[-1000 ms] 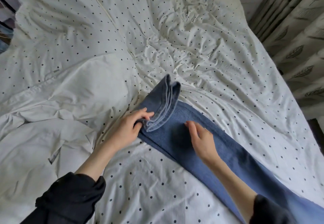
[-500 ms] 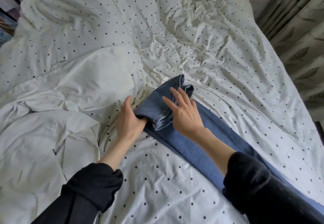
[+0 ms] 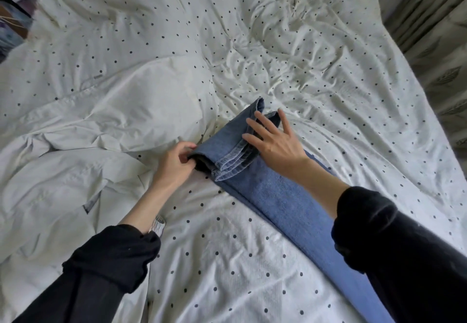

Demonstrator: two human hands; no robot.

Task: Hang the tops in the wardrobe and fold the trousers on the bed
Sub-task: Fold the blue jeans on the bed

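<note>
Trousers (image 3: 290, 204) partly under right sleeve (image 3: 394, 254)

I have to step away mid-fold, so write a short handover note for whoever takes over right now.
Left hand: pinches the near end of the folded-over hem part of the jeans.
Right hand: flat and open, pressing on top of that fold.
Jeans lie lengthwise on the dotted bed cover, legs together.
Done: first fold at the hem end.
Left: keep folding up the leg. No tops in view.
</note>
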